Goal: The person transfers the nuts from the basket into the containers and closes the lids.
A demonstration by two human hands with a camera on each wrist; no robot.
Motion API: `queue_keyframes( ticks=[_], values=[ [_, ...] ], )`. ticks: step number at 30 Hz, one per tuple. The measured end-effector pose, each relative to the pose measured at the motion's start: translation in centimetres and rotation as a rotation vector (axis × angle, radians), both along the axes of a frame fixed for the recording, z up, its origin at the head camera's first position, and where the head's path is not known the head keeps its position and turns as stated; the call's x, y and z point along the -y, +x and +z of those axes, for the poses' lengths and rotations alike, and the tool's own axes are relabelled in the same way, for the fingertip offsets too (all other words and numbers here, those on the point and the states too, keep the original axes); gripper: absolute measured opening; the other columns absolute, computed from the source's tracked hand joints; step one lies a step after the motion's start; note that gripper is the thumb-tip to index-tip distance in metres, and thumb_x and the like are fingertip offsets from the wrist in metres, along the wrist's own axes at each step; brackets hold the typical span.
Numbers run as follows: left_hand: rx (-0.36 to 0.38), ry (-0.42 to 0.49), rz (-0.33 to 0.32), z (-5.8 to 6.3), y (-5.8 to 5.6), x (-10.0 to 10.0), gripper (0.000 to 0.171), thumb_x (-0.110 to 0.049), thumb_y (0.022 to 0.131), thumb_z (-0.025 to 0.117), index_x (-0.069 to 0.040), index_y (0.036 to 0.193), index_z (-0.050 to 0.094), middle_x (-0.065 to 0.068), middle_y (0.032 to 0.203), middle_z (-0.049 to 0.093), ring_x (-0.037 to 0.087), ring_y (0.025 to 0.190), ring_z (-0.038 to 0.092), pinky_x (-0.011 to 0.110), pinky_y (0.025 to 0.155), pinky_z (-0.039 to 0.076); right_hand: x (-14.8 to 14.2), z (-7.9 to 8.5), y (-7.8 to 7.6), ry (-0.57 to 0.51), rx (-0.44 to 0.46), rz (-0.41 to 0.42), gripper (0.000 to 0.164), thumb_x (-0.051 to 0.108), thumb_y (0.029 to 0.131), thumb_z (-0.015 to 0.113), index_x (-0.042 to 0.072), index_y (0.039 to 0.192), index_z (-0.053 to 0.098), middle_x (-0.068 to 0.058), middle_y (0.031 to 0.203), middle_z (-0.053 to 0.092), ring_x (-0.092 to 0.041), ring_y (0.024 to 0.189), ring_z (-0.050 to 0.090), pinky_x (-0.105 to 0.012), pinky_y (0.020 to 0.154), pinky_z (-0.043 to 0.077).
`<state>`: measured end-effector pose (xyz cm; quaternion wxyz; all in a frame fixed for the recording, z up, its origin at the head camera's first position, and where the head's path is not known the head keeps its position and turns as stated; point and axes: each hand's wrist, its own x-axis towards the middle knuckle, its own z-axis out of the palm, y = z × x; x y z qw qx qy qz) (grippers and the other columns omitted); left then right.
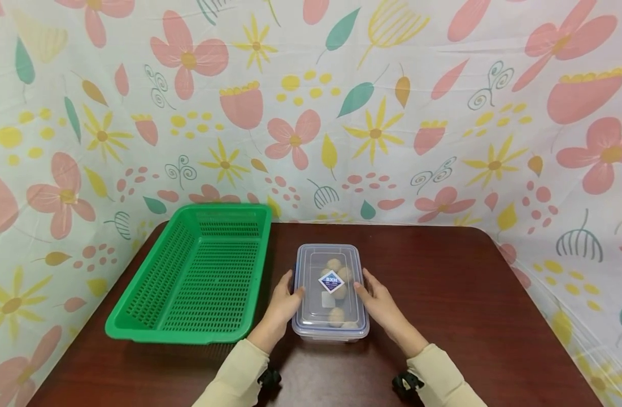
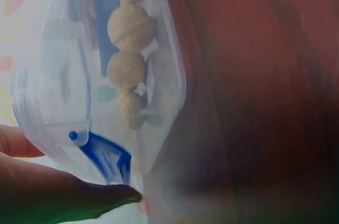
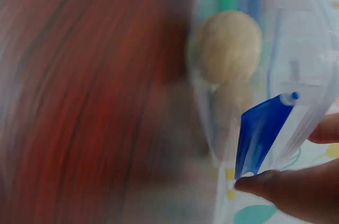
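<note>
A clear plastic food container (image 1: pixel 311 314) with a blue-trimmed lid stands between the two hands in the head view. Walnuts (image 2: pixel 131 27) lie inside it, visible through the walls. My left hand (image 1: pixel 284 302) grips its left side, thumb at the lid's edge. A fingertip touches the blue latch (image 2: pixel 106 156), which sticks out from the wall. On the opposite side my right hand (image 1: pixel 382 302) holds the container likewise, with a fingertip at the other blue latch (image 3: pixel 264 136), also swung outward. Farther along, the fingers are hidden by the container.
To the left of the container sits a green plastic basket (image 1: pixel 260 265) with slotted walls. Both stand on a dark red-brown table (image 1: pixel 458 305). Behind it hangs a flower-printed cloth (image 1: pixel 311 135).
</note>
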<state>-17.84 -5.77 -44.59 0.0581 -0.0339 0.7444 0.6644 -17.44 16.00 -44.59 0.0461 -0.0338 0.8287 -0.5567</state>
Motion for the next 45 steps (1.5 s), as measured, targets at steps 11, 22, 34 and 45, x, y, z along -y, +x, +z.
queue_keyframes(
  ticks=[11, 22, 34, 45],
  values=[
    [0.018, -0.071, 0.108, -0.5, 0.4, -0.6, 0.066, -0.010, 0.093, 0.060, 0.018, 0.141, 0.024, 0.034, 0.131, 0.044, 0.044, 0.121, 0.047, 0.053, 0.105, 0.038, -0.5, 0.2, 0.0, -0.009, 0.154, -0.158, 0.071, 0.026, 0.098, 0.057, -0.020, 0.141, 0.024, -0.038, 0.132, 0.044, -0.045, 0.122, 0.049, -0.050, 0.100, 0.045],
    [-0.083, -0.198, 0.131, 0.3, 0.6, -0.7, 0.051, -0.004, 0.092, 0.059, 0.013, 0.137, 0.041, 0.028, 0.125, 0.049, 0.040, 0.115, 0.051, 0.053, 0.099, 0.044, 0.7, -0.1, 0.4, -0.042, -0.127, -0.206, 0.055, 0.017, 0.092, 0.065, -0.019, 0.129, 0.046, -0.039, 0.116, 0.056, -0.044, 0.106, 0.061, -0.040, 0.083, 0.057],
    [-0.121, -0.130, 0.028, 0.6, 1.1, -1.2, 0.056, 0.005, 0.091, 0.048, 0.020, 0.141, 0.027, 0.038, 0.138, 0.038, 0.048, 0.126, 0.042, 0.059, 0.105, 0.035, 1.7, 0.6, 1.2, 0.234, -0.212, -0.190, 0.051, 0.002, 0.092, 0.053, -0.022, 0.134, 0.038, -0.040, 0.126, 0.049, -0.045, 0.112, 0.056, -0.053, 0.087, 0.051],
    [-0.141, -0.229, 0.047, 1.0, 0.6, -0.9, 0.059, 0.003, 0.090, 0.051, 0.018, 0.142, 0.027, 0.038, 0.141, 0.034, 0.049, 0.130, 0.036, 0.059, 0.109, 0.030, 1.4, 0.5, 1.0, 0.258, -0.187, -0.152, 0.053, 0.008, 0.096, 0.051, -0.017, 0.140, 0.034, -0.037, 0.137, 0.041, -0.048, 0.126, 0.042, -0.057, 0.104, 0.038]
  ],
)
